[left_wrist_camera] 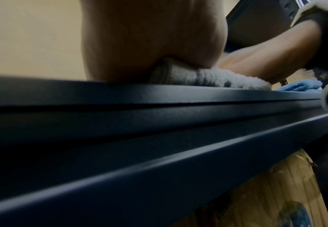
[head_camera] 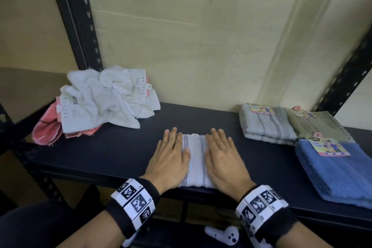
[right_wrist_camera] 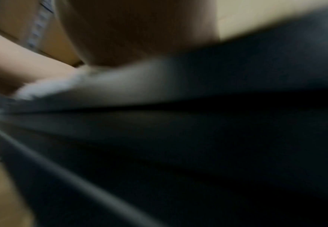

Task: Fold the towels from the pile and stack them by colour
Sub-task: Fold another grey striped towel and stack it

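A folded white striped towel [head_camera: 196, 159] lies at the front middle of the dark shelf [head_camera: 112, 147]. My left hand [head_camera: 171, 153] lies flat on its left side and my right hand [head_camera: 223, 153] flat on its right side, fingers straight, both pressing down. The left wrist view shows the heel of my left hand [left_wrist_camera: 153, 40] on the towel's fluffy edge [left_wrist_camera: 207, 78]. The right wrist view is blurred, with the towel [right_wrist_camera: 104, 83] under my palm. The unfolded pile of white towels [head_camera: 104, 96] over a pink one [head_camera: 47, 129] sits at the back left.
At the right lie a folded grey striped towel [head_camera: 265, 125], a folded olive towel [head_camera: 318, 127] and a folded blue towel [head_camera: 336, 171], each with a paper label. Black shelf posts [head_camera: 74, 16] rise at the back left and right. A wall closes the back.
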